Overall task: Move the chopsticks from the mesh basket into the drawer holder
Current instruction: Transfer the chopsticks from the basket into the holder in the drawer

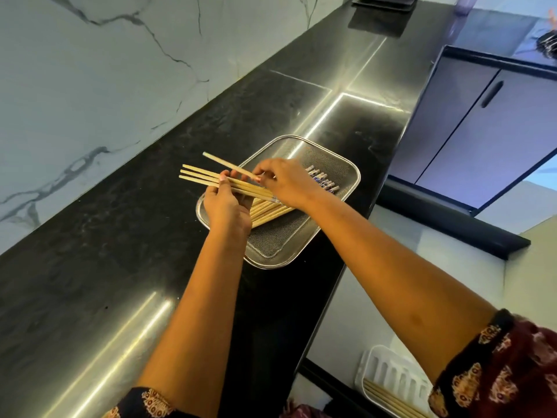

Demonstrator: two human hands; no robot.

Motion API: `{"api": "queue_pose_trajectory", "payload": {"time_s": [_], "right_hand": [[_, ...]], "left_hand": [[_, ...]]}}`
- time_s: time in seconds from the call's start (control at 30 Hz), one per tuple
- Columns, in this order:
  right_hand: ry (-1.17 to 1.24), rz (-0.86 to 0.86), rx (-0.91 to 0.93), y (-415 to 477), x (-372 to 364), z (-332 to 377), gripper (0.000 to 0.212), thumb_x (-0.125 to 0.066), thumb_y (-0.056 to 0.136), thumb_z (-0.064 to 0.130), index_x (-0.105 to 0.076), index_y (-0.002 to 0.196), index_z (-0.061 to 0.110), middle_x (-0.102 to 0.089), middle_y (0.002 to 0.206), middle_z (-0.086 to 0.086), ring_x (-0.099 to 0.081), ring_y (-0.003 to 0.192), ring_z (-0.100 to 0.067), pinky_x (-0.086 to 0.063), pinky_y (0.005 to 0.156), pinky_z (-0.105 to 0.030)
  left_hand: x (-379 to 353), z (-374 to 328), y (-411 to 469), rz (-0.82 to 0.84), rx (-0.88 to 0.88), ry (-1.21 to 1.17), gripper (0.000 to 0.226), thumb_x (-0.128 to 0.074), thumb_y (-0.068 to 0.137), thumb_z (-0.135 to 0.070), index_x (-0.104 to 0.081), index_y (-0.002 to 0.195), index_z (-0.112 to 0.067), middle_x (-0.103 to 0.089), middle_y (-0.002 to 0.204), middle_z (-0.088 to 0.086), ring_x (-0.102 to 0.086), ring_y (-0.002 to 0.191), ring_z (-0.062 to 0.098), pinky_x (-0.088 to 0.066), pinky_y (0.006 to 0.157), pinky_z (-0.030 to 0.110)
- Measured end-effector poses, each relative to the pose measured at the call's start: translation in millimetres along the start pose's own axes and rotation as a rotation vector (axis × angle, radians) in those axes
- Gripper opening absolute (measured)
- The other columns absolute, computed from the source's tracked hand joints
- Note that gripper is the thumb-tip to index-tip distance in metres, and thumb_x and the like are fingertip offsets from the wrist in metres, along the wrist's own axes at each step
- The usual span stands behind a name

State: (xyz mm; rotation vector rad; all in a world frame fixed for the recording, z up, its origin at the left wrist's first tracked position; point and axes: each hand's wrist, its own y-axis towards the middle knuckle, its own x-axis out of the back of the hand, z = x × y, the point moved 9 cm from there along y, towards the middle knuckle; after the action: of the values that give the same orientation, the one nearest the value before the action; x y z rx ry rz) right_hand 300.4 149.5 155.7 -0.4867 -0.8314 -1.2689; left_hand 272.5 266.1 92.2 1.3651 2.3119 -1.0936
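Observation:
A steel mesh basket (280, 245) sits on the black counter, with several wooden chopsticks (268, 213) lying in it; their patterned blue ends (324, 181) show at its far right side. My left hand (227, 211) grips a bundle of chopsticks (199, 178) over the basket's left rim, tips pointing left. My right hand (286, 182) pinches a single chopstick (224, 165) just above that bundle. At the bottom right, the white drawer holder (391, 377) has a few chopsticks (388, 398) in it, partly hidden by my right sleeve.
The glossy black counter (120, 267) runs along a marble wall (90, 70). A black appliance (384, 13) stands at the far end. Grey cabinet doors (482, 125) and an open drawer front are to the right of the counter edge.

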Motion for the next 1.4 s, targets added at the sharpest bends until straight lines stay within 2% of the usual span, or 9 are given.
{"api": "queue_pose_trajectory", "payload": {"time_s": [0.1, 0.27, 0.47, 0.6, 0.7, 0.8, 0.93, 1.13, 1.4], "right_hand": [[0.005, -0.025, -0.010, -3.5, -0.3, -0.4, 0.023, -0.058, 0.092, 0.017, -0.068, 0.111, 0.008, -0.069, 0.109, -0.013, -0.064, 0.097, -0.025, -0.047, 0.083, -0.030], [0.029, -0.023, 0.028, -4.8, 10.1, 9.3, 0.021, -0.058, 0.092, 0.021, -0.072, 0.104, 0.012, -0.071, 0.099, -0.010, -0.064, 0.088, -0.019, -0.039, 0.069, -0.021], [0.136, -0.005, -0.003, -13.7, 42.9, 12.3, 0.021, -0.057, 0.093, 0.022, -0.072, 0.104, 0.014, -0.070, 0.090, -0.004, -0.061, 0.072, -0.009, -0.045, 0.059, -0.009], [0.436, 0.043, -0.183, -45.0, 57.7, -25.5, 0.028, -0.051, 0.096, 0.027, -0.069, 0.110, 0.010, -0.070, 0.087, -0.004, -0.065, 0.066, -0.007, -0.057, 0.064, -0.023], [0.662, -0.143, -0.409, -83.9, 67.8, -83.0, 0.038, -0.041, 0.099, 0.037, -0.069, 0.108, 0.013, -0.070, 0.083, -0.001, -0.064, 0.065, 0.001, -0.050, 0.066, -0.018], [1.130, -0.266, -0.645, -135.0, 51.9, -134.2, 0.043, -0.035, 0.100, 0.041, -0.068, 0.106, 0.014, -0.072, 0.090, -0.005, -0.067, 0.077, -0.010, -0.053, 0.066, -0.023], [1.513, -0.441, -0.713, -179.8, 34.3, -166.4, 0.050, -0.031, 0.100, 0.046, -0.067, 0.109, 0.013, -0.074, 0.102, -0.006, -0.071, 0.091, -0.021, -0.058, 0.070, -0.028], [1.489, -0.652, -0.801, -222.5, 29.7, -195.5, 0.050, -0.031, 0.099, 0.048, -0.068, 0.106, 0.014, -0.075, 0.098, -0.005, -0.073, 0.086, -0.021, -0.060, 0.069, -0.029], [1.433, -0.581, -0.899, -261.7, 20.9, -219.9, 0.057, -0.031, 0.095, 0.057, -0.068, 0.111, 0.017, -0.069, 0.113, -0.009, -0.067, 0.102, -0.027, -0.060, 0.077, -0.038]], "left_hand": [[-9.1, 2.7, -7.4, 0.038, -0.032, -0.001, 0.017, -0.042, 0.099, -0.014, -0.055, 0.089, -0.010, -0.066, 0.080, 0.005, -0.066, 0.073, 0.018, -0.056, 0.079, 0.042], [-18.1, -8.3, -18.5, 0.046, -0.139, 0.087, 0.022, -0.046, 0.098, -0.016, -0.057, 0.116, -0.008, -0.069, 0.091, 0.000, -0.067, 0.088, 0.015, -0.058, 0.082, 0.038], [-46.3, -13.6, -35.0, 0.154, -0.150, 0.041, 0.011, -0.046, 0.098, -0.013, -0.057, 0.101, -0.013, -0.066, 0.084, -0.001, -0.067, 0.083, 0.012, -0.059, 0.072, 0.031], [-63.1, 6.6, -47.6, 0.204, -0.099, 0.035, 0.010, -0.043, 0.099, -0.013, -0.051, 0.094, -0.015, -0.063, 0.082, 0.000, -0.067, 0.082, 0.014, -0.058, 0.073, 0.039], [-65.1, 30.0, -51.6, 0.185, -0.047, 0.049, 0.008, -0.043, 0.099, -0.013, -0.050, 0.102, -0.015, -0.063, 0.084, -0.002, -0.067, 0.080, 0.013, -0.056, 0.069, 0.036], [-68.3, 55.8, -56.0, 0.204, -0.019, 0.086, 0.012, -0.045, 0.098, -0.014, -0.051, 0.109, -0.014, -0.064, 0.087, -0.003, -0.067, 0.083, 0.013, -0.055, 0.080, 0.040], [-79.4, 93.4, -69.6, 0.240, 0.014, 0.112, 0.026, -0.045, 0.098, -0.013, -0.050, 0.123, -0.010, -0.064, 0.088, -0.002, -0.067, 0.086, 0.013, -0.055, 0.089, 0.043], [-85.2, 145.1, -96.0, 0.320, -0.021, 0.210, 0.035, -0.043, 0.098, -0.012, -0.042, 0.132, -0.020, -0.063, 0.091, -0.004, -0.067, 0.080, 0.009, -0.057, 0.077, 0.028], [-99.7, 179.7, -124.5, 0.454, -0.115, 0.438, 0.034, -0.042, 0.098, -0.014, -0.040, 0.131, -0.023, -0.058, 0.112, 0.000, -0.067, 0.098, 0.014, -0.056, 0.082, 0.025]]}}
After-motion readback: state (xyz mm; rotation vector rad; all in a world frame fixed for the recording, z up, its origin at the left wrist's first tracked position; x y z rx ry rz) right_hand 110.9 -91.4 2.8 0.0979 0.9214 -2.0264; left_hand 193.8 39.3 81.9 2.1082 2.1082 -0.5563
